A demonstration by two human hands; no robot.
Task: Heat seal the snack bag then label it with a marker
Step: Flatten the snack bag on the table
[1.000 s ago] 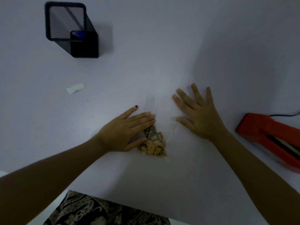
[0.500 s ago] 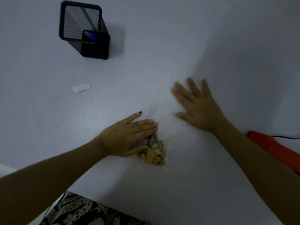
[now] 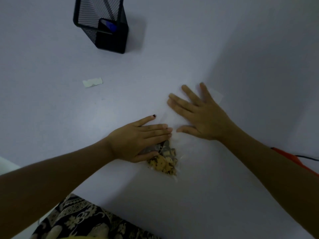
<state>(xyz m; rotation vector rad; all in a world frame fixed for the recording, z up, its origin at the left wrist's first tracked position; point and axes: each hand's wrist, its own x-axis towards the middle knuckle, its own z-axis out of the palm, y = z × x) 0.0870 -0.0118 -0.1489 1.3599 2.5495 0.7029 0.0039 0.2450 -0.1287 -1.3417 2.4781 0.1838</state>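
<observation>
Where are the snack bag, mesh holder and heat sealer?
snack bag point(image 3: 164, 163): head view, cookie-filled lower end.
mesh holder point(image 3: 110, 40): head view, dark front wall.
heat sealer point(image 3: 293, 158): head view, orange edge beside right forearm.

Open table all round; mesh holder stands far-left.

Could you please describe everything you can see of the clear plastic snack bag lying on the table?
The clear plastic snack bag lies flat on the white table, its transparent film faint against it. Yellowish, dark-speckled snack pieces bunch at its near end; the far part looks empty and flattened. The left hand presses palm-down near the snacks, and the right hand lies spread on the empty part. Whether it is sealed cannot be told.
</observation>
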